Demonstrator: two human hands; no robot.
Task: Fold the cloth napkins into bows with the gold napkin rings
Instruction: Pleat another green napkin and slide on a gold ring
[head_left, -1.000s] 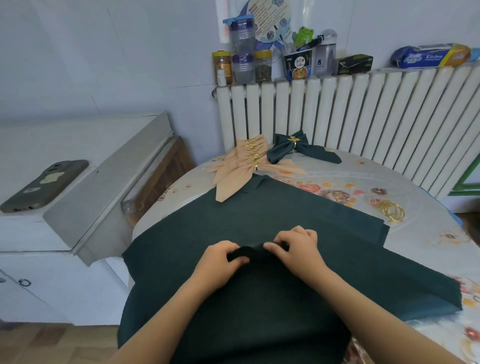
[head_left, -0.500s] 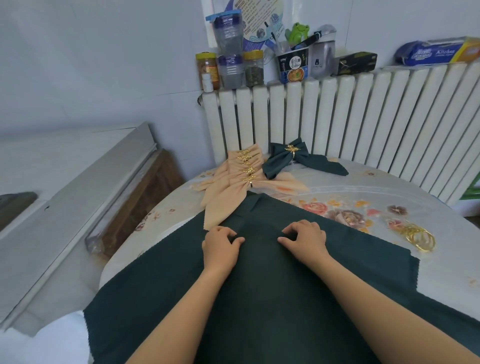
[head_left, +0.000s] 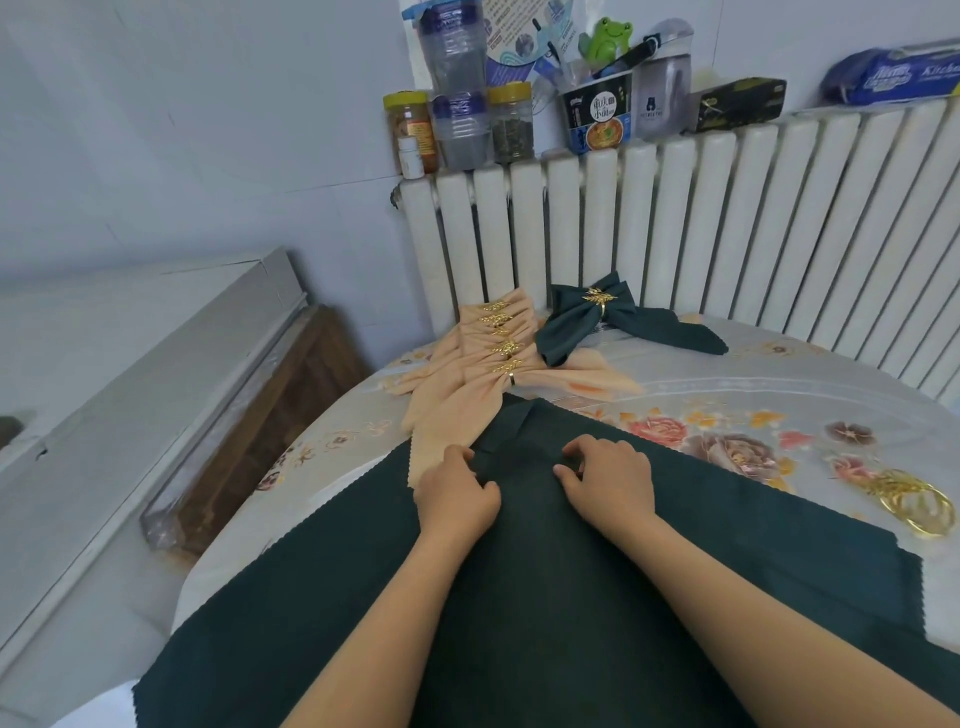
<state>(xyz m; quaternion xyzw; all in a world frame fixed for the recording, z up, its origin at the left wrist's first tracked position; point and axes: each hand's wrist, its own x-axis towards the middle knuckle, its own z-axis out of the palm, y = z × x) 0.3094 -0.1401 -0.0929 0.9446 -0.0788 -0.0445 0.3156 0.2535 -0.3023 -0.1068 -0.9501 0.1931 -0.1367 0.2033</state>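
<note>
A large dark green cloth napkin (head_left: 571, 597) lies spread over the near side of the round table. My left hand (head_left: 457, 493) and my right hand (head_left: 608, 480) rest on its far part, fingers curled and pinching the fabric on either side of a folded strip. Behind them lie several peach napkin bows (head_left: 483, 374) with gold leaf rings, overlapping in a row. A finished dark green bow (head_left: 592, 317) with a gold ring sits by the radiator. Loose gold napkin rings (head_left: 914, 504) lie in a pile at the right.
The table (head_left: 753, 395) has a floral cover. A white radiator (head_left: 727, 234) stands behind it, its top holding jars, a noodle cup and boxes (head_left: 597, 114). A grey cabinet (head_left: 130, 389) stands at the left.
Both hands have slid away from me along the green napkin toward the peach bows, and have moved apart. The view has tilted up and closer to the table.
</note>
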